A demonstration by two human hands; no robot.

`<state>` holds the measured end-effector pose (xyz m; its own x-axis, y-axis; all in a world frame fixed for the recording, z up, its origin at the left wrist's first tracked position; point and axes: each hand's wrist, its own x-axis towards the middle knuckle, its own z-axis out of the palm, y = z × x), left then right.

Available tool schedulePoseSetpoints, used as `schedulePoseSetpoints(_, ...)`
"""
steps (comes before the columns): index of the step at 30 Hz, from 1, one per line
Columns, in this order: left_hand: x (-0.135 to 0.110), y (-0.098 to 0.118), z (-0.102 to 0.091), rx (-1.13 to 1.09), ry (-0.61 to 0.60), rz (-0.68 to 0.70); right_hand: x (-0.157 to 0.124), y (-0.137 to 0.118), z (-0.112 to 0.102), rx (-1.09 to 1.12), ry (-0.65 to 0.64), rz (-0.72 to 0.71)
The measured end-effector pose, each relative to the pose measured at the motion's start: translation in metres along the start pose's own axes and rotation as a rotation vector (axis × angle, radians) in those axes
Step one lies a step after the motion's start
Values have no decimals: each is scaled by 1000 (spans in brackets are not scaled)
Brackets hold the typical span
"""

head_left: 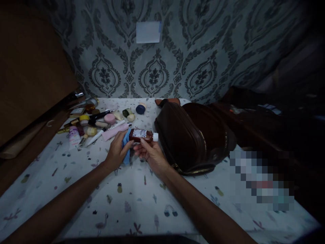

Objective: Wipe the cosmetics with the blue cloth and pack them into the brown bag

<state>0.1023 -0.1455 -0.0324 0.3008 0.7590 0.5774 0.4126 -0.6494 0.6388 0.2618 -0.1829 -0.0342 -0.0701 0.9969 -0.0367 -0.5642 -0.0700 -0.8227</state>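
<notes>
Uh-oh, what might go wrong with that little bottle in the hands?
Slip: the bottle is tipped sideways, with the right hand's thumb on its near side, so it might slide free.
Leak: its white cap points toward the brown bag; if it's loose, which I can't tell, drips might land there.
Bump: the left hand, with the blue cloth, might knock the nearby pink tube.

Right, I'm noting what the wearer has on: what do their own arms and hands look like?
Both forearms are bare, with no sleeve in view. The left hand and the right hand are ungloved. I can make out no watch, bracelet or ring, though the light is dim and small details or markings could be lost.
</notes>
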Motion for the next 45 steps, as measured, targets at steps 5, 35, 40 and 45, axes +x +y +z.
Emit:
schedulePoseSetpoints(5,-2,-4,2,91,13,91,0,3,0,-74,111,-67)
schedulePoseSetpoints(35,1,-3,-4,-10,-192,39,0,-2,0,-40,60,-67)
schedulePoseSetpoints(40,0,-6,-2,-51,-254,6,0,-6,-1,21,73,-28)
schedulePoseSetpoints(45,-1,-3,-1,-46,-207,47,1,-4,-3,-46,70,3)
